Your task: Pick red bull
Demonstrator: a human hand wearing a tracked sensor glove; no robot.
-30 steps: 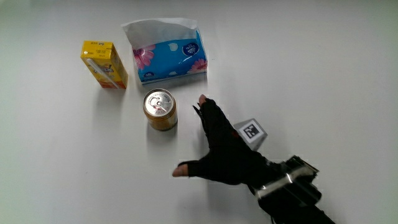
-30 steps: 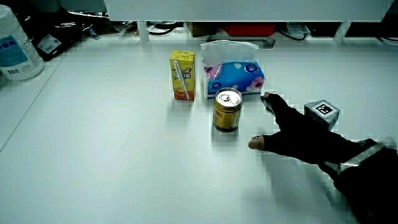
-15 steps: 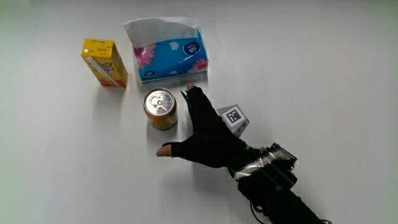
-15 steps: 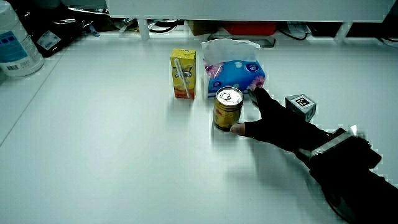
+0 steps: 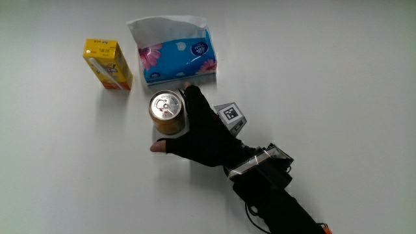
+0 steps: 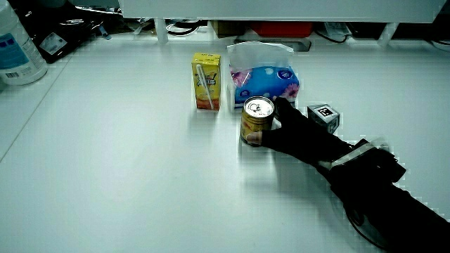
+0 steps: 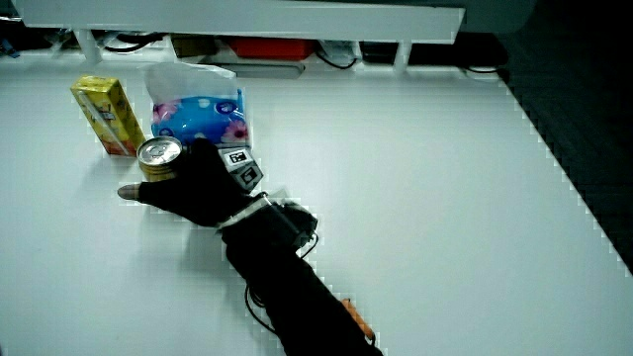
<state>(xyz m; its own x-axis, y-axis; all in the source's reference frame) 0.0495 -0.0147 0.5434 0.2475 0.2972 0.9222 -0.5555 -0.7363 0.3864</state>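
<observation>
Since a moment ago, the hand (image 5: 198,133) has slid up against the gold can (image 5: 167,112). From above, its fingers wrap the can, which stands just nearer the person than the tissue pack (image 5: 174,55). In both side views, thumb and fingers (image 6: 283,107) bracket the upright can (image 7: 158,158) beside the yellow juice carton (image 6: 207,83).

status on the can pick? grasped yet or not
Done: the hand has reached the gold can, which stands upright on the table between the hand and the yellow juice carton, nearer to the person than the tissue pack. In hand: thumb and fingers are wrapped around the can's sides, seen also in a side view. Left: the lift; the can looks to be on the table.
</observation>
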